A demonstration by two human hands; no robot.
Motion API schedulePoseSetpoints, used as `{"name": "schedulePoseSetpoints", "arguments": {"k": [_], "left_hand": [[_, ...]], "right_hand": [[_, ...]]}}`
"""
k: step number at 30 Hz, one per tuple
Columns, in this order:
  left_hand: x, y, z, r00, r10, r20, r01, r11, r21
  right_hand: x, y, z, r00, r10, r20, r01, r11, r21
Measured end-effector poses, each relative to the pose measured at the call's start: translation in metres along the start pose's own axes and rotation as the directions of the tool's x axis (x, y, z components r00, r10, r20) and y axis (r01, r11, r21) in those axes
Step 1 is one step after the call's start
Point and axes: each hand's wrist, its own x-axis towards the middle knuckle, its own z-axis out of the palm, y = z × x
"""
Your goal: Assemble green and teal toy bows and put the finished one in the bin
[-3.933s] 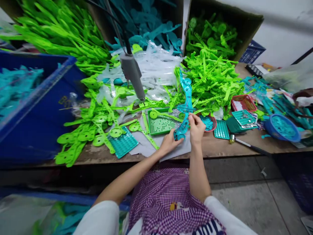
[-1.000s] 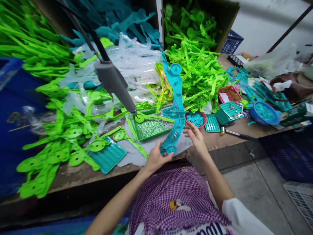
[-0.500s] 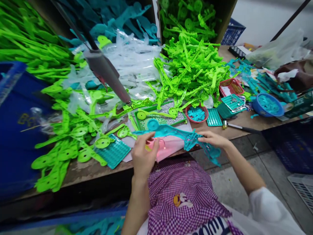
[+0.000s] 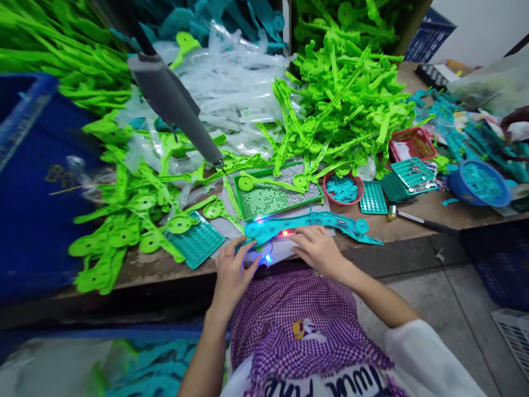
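Turquoise plastic piece [image 4: 306,221] lay along the worktop [image 4: 407,234] edge; judged light, stiff, best held by its rim, off the fragile lights [image 4: 285,233]. Your left hand [image 4: 232,268] was part-spread; your right hand's [image 4: 321,251] grip, unclear.

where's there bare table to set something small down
Bare wood shows between the hammer and the blue bowl, and beside the turquoise part's right tip, below the hammer's head. A thin strip runs along the front edge, below the turquoise tray. Behind, it's crowded with green parts and plastic bags.
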Motion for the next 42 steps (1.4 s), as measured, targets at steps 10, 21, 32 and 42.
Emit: {"name": "schedulePoseSetpoints", "arguments": {"k": [10,21,32,42], "left_hand": [[0.021,-0.012,-0.002,0.993,0.118,-0.002,-0.117,0.988,0.104],[0.022,-0.016,0.002,0.996,0.079,0.030,-0.081,0.995,0.064],[0.041,0.047,-0.015,0.997,-0.063,-0.036,0.049,0.951,-0.305],[0.141,0.154,0.046,0.823,0.397,0.406,0.028,0.686,-0.727]], "right_hand": [[0.029,0.007,0.007,0.991,0.127,-0.049,-0.086,0.863,0.497],[0.009,0.071,-0.048,0.421,0.861,-0.284,-0.165,0.380,0.910],[-0.071,0.071,-0.053,0.292,0.926,-0.240,-0.201,0.305,0.931],[-0.053,0.045,-0.059,0.663,0.743,0.094,-0.462,0.307,0.832]]}}
